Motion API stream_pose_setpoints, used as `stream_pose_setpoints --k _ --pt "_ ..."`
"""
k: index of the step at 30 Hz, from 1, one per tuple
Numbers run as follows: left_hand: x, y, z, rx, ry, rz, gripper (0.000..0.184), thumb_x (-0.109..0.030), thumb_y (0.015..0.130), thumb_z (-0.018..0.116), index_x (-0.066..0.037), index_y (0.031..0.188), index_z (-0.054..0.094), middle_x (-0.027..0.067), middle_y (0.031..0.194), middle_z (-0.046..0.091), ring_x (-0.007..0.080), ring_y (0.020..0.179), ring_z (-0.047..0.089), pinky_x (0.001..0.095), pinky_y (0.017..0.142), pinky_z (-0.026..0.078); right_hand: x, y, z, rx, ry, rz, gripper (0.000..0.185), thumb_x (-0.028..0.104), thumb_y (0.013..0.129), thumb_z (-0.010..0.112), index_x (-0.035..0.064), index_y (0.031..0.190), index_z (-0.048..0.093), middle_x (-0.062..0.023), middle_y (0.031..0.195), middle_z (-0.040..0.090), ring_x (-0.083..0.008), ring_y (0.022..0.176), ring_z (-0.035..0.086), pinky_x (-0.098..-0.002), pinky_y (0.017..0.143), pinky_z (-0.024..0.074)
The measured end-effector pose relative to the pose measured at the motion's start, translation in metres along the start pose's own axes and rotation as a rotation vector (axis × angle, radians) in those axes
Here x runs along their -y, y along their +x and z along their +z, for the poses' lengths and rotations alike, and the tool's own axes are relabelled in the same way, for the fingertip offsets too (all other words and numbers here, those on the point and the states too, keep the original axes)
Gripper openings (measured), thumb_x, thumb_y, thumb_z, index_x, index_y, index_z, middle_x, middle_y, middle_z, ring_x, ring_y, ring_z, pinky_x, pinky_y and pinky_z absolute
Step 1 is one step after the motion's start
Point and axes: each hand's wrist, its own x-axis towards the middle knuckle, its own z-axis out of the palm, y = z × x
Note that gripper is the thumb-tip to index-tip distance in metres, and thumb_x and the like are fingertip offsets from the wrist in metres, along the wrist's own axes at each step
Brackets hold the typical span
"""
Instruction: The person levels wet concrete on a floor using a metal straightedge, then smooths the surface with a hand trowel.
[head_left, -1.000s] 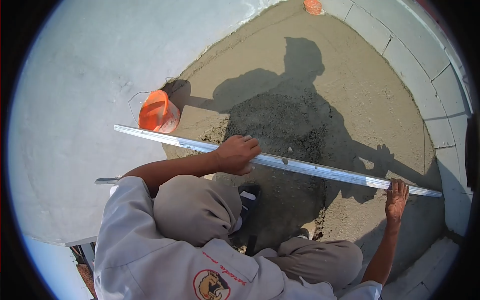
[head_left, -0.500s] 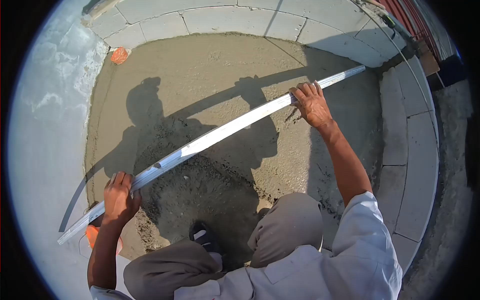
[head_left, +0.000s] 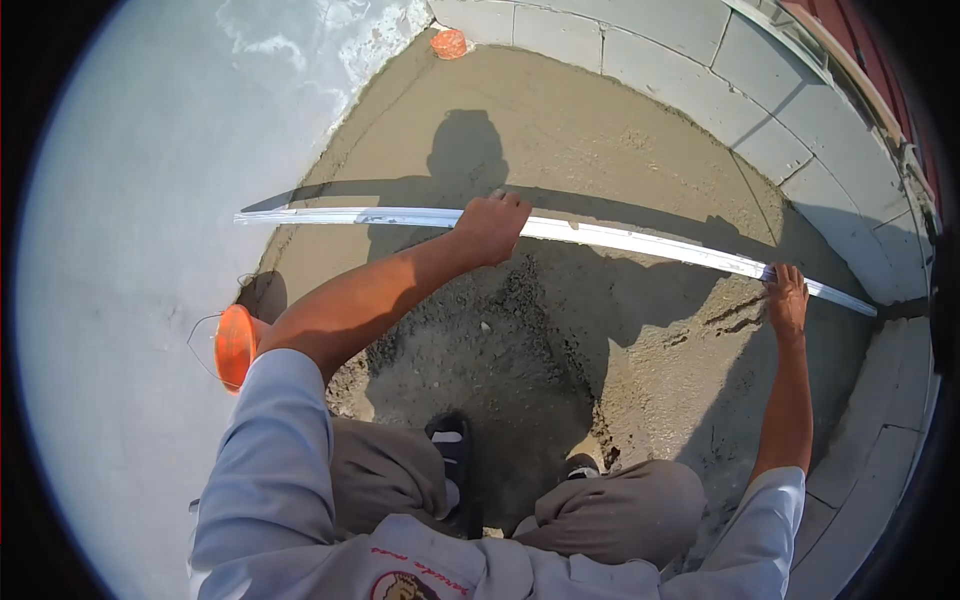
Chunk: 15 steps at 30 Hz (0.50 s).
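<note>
A long aluminium screed bar [head_left: 640, 238] lies across the wet grey mortar [head_left: 570, 120], its left end by the smooth wall and its right end near the block wall. My left hand [head_left: 492, 228] is wrapped over the bar near its middle. Farther right, my right hand [head_left: 787, 300] grips it not far from the end. Beyond the bar the mortar looks smooth; on my side it is rough and lumpy [head_left: 490, 340]. Fingers of both hands are partly hidden behind the bar.
An orange bucket [head_left: 236, 347] with a wire handle stands at my left by the smooth wall [head_left: 130, 250]. Pale block walls [head_left: 690, 105] curve around the far and right sides. An orange round object [head_left: 449, 43] sits in the far corner. My sandalled foot [head_left: 453, 455] is below.
The bar has swung from a steep diagonal to nearly level, its right end now nearer me. My left hand has moved to its middle, my right closer to its end. The view has turned.
</note>
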Motion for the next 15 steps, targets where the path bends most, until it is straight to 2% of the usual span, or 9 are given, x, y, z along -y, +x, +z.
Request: stream_pose_setpoints --k 2,4,7,10,14,15 --pt "-0.01 0.013 0.009 0.058 -0.039 -0.043 0.03 -0.009 0.084 0.069 -0.003 0.113 0.063 0.0165 0.113 0.065 0.0353 0.111 0.065 0.0484 0.09 0.056 -0.023 0.008 0.015 0.012 -0.029 -0.022 0.042 0.01 0.089 0.071 0.013 0.129 0.059 -0.0076 0.128 0.06 -0.0319 0.132 0.052 -0.0503 0.111 0.0388" --pt "-0.012 0.022 0.035 -0.001 -0.072 -0.034 0.026 -0.009 0.085 0.069 -0.002 0.11 0.064 0.0172 0.112 0.065 0.0355 0.111 0.065 0.0478 0.089 0.057 -0.033 0.008 0.02 0.004 -0.086 -0.081 0.045 0.011 0.09 0.07 0.0095 0.134 0.059 -0.0129 0.129 0.06 -0.0366 0.132 0.052 -0.0504 0.109 0.0418" --pt "-0.016 0.025 0.059 -0.015 -0.134 -0.046 0.025 -0.009 0.085 0.069 -0.002 0.109 0.065 0.0176 0.112 0.065 0.0356 0.11 0.066 0.0472 0.09 0.057 -0.045 0.014 0.035 0.057 -0.049 -0.069 0.042 0.017 0.095 0.066 0.0094 0.135 0.059 -0.0149 0.132 0.059 -0.037 0.134 0.05 -0.0522 0.11 0.0398" --pt "-0.017 0.019 0.072 0.032 -0.091 -0.04 0.027 -0.013 0.085 0.071 -0.002 0.11 0.069 0.0182 0.115 0.067 0.0349 0.111 0.066 0.0468 0.087 0.057 -0.056 0.021 0.06 -0.005 -0.094 -0.102 0.04 0.023 0.099 0.062 0.0102 0.137 0.059 -0.0145 0.134 0.058 -0.0363 0.135 0.049 -0.0543 0.11 0.0381" --pt "-0.016 0.012 0.088 0.095 -0.123 -0.107 0.028 -0.014 0.085 0.071 -0.002 0.11 0.07 0.0172 0.115 0.068 0.034 0.111 0.067 0.0462 0.086 0.058 -0.033 0.022 0.056 0.198 -0.151 -0.052 0.045 0.018 0.098 0.066 0.0115 0.141 0.056 -0.011 0.14 0.057 -0.0343 0.139 0.047 -0.0543 0.112 0.037" --pt "-0.013 0.011 0.098 0.075 -0.119 -0.113 0.027 -0.013 0.085 0.071 -0.003 0.109 0.07 0.017 0.115 0.067 0.0338 0.111 0.067 0.0462 0.085 0.058 -0.033 0.025 0.062 0.177 -0.146 -0.067 0.046 0.019 0.096 0.067 0.0126 0.141 0.056 -0.0096 0.14 0.056 -0.0329 0.14 0.046 -0.0558 0.112 0.0366"
